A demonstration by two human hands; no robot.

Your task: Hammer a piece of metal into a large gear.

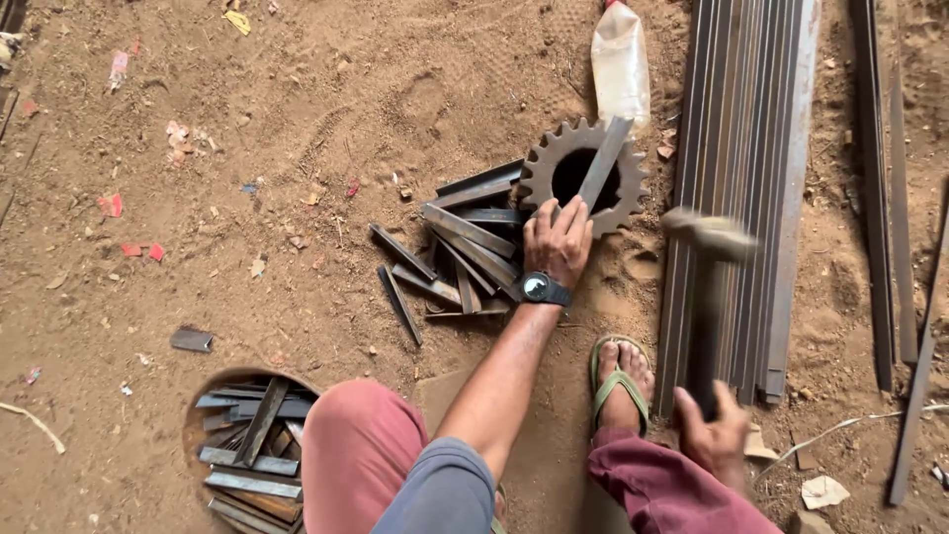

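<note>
My left hand (557,240), with a wristwatch on the wrist, grips the near end of a short flat metal strip (604,161). The strip lies across the hole of a large rusty toothed gear (541,168) on the dirt ground. My right hand (714,432) is closed around the handle of a hammer; its head (710,234) is raised and blurred, to the right of the gear. A pile of similar short metal strips (465,247) lies just left of my left hand.
A bundle of long flat steel bars (743,148) runs along the right. A plastic bottle (620,64) lies beyond the gear. A round container of cut strips (247,450) sits at lower left. My sandalled foot (620,381) rests near the bars.
</note>
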